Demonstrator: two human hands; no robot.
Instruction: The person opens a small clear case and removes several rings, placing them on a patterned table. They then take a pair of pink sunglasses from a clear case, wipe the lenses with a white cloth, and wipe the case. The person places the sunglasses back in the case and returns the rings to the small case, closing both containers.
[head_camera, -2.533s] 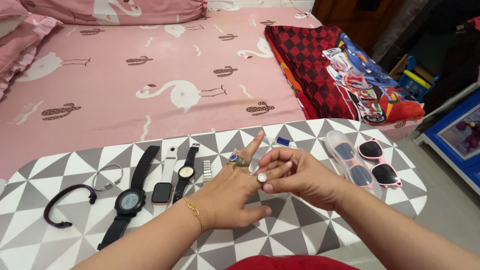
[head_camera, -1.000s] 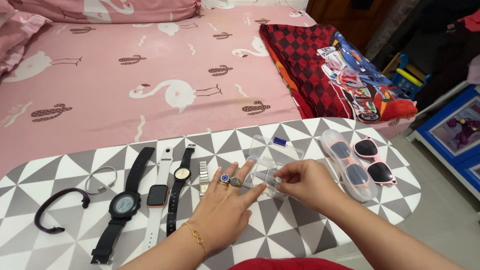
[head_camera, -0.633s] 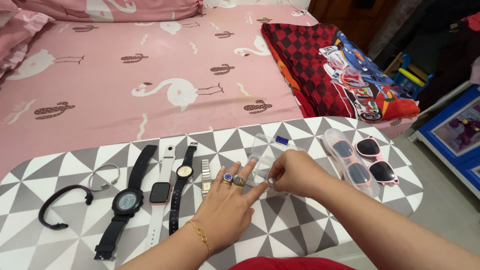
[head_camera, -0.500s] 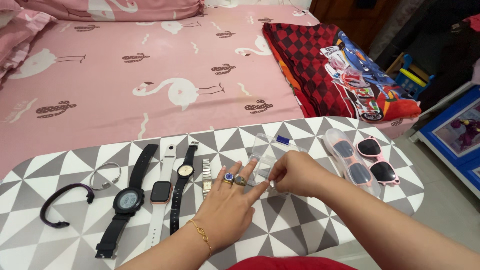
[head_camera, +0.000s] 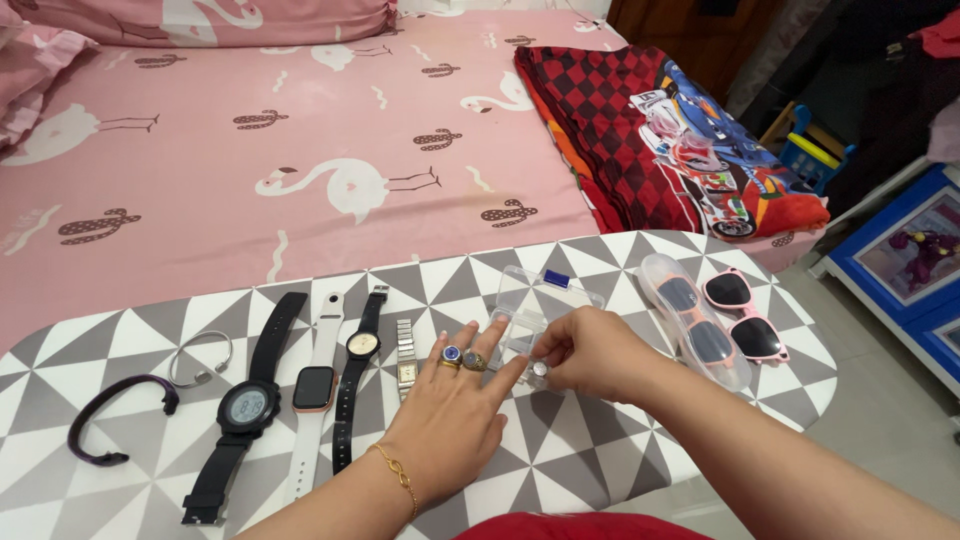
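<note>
My left hand (head_camera: 452, 410) lies flat on the triangle-patterned table (head_camera: 590, 455), fingers spread, wearing two rings and a gold bracelet; its fingertips touch the near edge of a clear plastic box (head_camera: 540, 305). My right hand (head_camera: 590, 352) pinches a silver ring (head_camera: 540, 369) with a round white top, holding it at the box's near edge, just beside my left index finger.
Left of my hands lie a small metal-band watch (head_camera: 405, 358), a black strap watch (head_camera: 355, 375), a white smartwatch (head_camera: 313, 390), a black digital watch (head_camera: 243, 405), a silver bangle (head_camera: 198, 358) and a purple band (head_camera: 105, 430). Right: glasses in a clear case (head_camera: 690, 320), pink sunglasses (head_camera: 742, 315). Bed behind.
My right hand took the silver ring off my left hand's finger and carried it down to the clear box. My left hand lowered flat onto the table.
</note>
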